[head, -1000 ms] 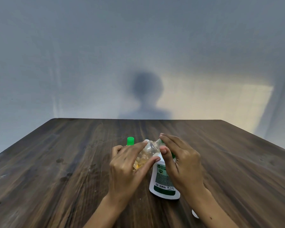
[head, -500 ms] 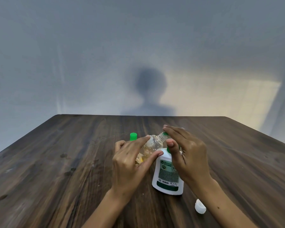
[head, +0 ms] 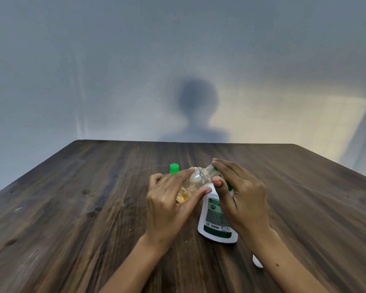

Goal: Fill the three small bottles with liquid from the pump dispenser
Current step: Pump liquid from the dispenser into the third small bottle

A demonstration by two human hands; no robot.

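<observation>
Table point(head: 76, 208): I see a dark wood top carrying all items listed below.
Green cap point(head: 174, 168): I see it just beyond my left fingertips, on a bottle whose body is hidden behind the hand.
Left hand point(head: 167, 206): my forefinger and thumb are spread and clamped on the small clear bottle, one on each side of its body; the other fingers are curled behind it.
Small clear bottle point(head: 195, 182): held tilted between both hands, neck pointing toward my right fingers, with yellowish liquid in the low end near my left palm.
Right hand point(head: 241, 195): my fingers reach over the top of the pump dispenser, fingertips at the bottle neck; I cannot tell whether they grip anything.
Pump dispenser point(head: 215, 220): white body with green label, standing under my right fingers and beside my left thumb.
White cap point(head: 257, 262): lying on the table beside my right forearm, partly hidden.
</observation>
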